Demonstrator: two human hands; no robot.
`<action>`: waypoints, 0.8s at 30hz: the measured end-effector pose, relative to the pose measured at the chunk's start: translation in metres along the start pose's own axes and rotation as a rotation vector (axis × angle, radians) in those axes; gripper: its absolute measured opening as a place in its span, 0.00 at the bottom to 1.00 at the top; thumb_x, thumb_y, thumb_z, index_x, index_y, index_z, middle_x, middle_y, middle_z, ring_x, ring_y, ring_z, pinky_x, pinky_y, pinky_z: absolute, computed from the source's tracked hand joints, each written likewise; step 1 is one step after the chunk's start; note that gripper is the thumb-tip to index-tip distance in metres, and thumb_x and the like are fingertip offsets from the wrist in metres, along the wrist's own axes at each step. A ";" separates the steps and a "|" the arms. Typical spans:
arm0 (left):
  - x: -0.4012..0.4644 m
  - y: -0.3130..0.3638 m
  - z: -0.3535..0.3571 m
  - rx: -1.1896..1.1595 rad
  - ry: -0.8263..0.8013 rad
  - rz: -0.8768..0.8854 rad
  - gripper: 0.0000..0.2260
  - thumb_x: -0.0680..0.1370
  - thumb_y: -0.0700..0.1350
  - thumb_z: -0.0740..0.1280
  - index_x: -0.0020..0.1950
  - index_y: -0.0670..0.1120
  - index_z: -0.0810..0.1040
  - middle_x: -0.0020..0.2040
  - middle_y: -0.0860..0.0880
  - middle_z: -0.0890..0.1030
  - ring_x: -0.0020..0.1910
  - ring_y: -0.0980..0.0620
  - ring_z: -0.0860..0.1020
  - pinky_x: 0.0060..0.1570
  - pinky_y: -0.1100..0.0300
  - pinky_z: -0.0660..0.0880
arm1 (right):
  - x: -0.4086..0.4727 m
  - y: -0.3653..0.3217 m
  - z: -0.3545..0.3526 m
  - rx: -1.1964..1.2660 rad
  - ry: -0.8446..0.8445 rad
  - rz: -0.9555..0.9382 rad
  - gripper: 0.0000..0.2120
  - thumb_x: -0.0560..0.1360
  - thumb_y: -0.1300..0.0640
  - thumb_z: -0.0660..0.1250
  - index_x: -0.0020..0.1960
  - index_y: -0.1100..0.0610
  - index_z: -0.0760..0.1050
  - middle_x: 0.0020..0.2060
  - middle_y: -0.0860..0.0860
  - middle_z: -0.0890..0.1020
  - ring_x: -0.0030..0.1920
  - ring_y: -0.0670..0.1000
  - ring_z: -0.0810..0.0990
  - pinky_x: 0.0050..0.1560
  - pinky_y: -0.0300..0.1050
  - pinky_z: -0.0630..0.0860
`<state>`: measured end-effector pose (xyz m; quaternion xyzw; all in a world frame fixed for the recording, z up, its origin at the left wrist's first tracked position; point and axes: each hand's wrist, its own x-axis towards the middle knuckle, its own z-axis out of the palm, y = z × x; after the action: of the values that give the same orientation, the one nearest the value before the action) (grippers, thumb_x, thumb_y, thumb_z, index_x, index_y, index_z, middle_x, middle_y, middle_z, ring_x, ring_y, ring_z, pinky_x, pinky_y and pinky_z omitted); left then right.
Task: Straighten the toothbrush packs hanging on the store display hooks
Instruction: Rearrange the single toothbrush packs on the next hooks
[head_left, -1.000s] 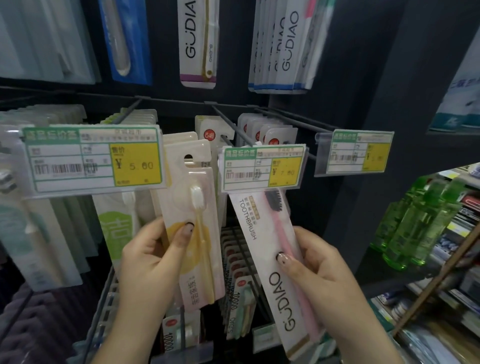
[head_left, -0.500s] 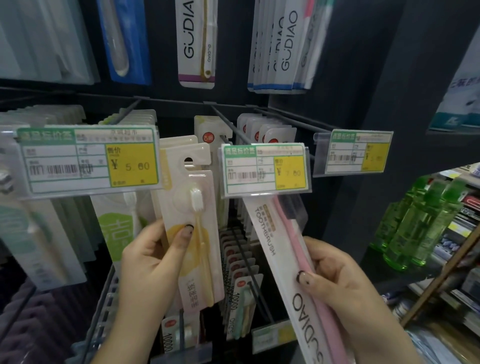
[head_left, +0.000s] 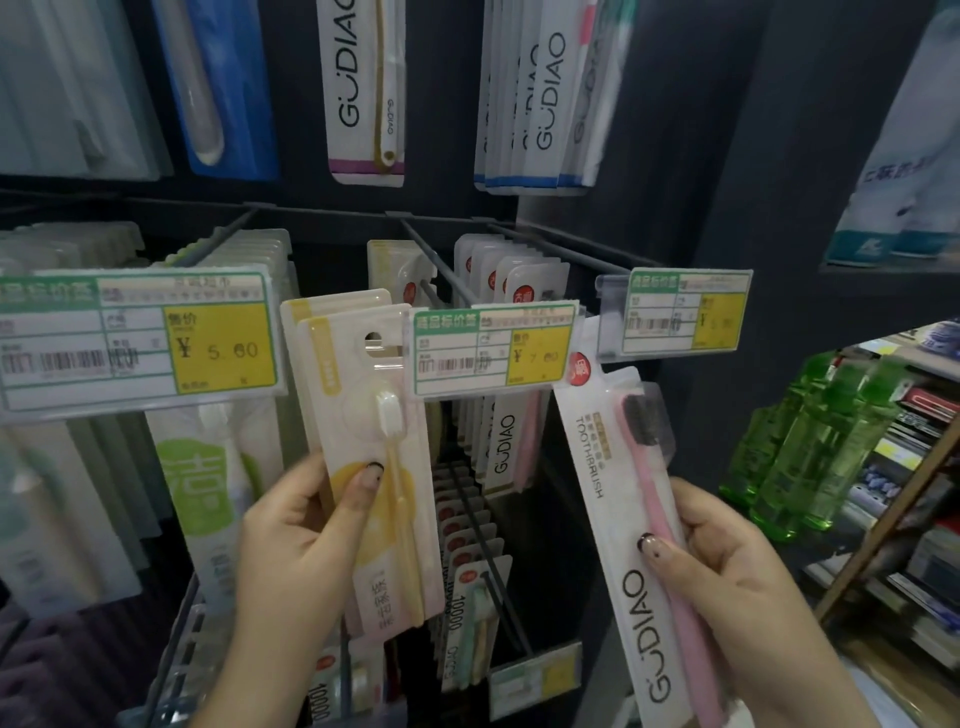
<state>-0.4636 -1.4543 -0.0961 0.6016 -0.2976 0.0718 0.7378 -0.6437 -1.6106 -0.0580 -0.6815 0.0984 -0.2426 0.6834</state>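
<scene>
- Two toothbrush packs are held in front of the display, one in each hand.
- The yellow-and-white pack (head_left: 371, 467) is grasped by the left hand (head_left: 296, 540), thumb pressed on the front face, fingers curled behind. Its hang hole sits level with the centre price tag (head_left: 493, 349); whether it is seated on a hook cannot be told.
- The pink-brush GUDIAO pack (head_left: 631, 530) is grasped by the right hand (head_left: 727, 566), thumb on the front, fingers wrapped round the right edge. The pack is tilted, top leaning left, and its top edge lies just beside the lower right corner of the centre price tag, off the hook.
- More GUDIAO packs (head_left: 511, 441) are hung behind the centre price tag on a hook (head_left: 441, 270).
- A left price tag (head_left: 140, 338) marked 5.60 and a right price tag (head_left: 680, 312) are clipped to neighbouring hooks.
- Green bottles (head_left: 810, 447) are shelved at the right.
</scene>
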 end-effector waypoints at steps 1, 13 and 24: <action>0.000 0.000 0.000 0.000 -0.002 0.000 0.08 0.71 0.50 0.70 0.40 0.65 0.81 0.38 0.55 0.83 0.37 0.57 0.78 0.38 0.53 0.76 | -0.001 0.001 0.000 0.007 0.016 -0.004 0.30 0.44 0.37 0.80 0.45 0.44 0.82 0.41 0.56 0.85 0.36 0.52 0.84 0.31 0.41 0.79; 0.003 -0.008 0.004 -0.023 0.005 -0.009 0.07 0.71 0.48 0.72 0.38 0.62 0.82 0.35 0.54 0.83 0.34 0.60 0.77 0.35 0.63 0.75 | 0.001 -0.006 -0.006 0.168 0.085 -0.069 0.33 0.41 0.44 0.83 0.44 0.50 0.83 0.36 0.57 0.84 0.31 0.52 0.83 0.28 0.40 0.78; 0.004 -0.020 0.005 0.015 0.006 -0.022 0.08 0.65 0.60 0.66 0.39 0.61 0.81 0.40 0.46 0.82 0.37 0.51 0.78 0.41 0.53 0.76 | -0.009 -0.033 -0.004 0.141 0.051 0.006 0.41 0.38 0.46 0.83 0.52 0.38 0.80 0.39 0.60 0.85 0.32 0.59 0.84 0.27 0.44 0.79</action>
<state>-0.4529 -1.4650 -0.1103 0.6102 -0.2882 0.0680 0.7348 -0.6597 -1.6079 -0.0281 -0.6252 0.1005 -0.2641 0.7275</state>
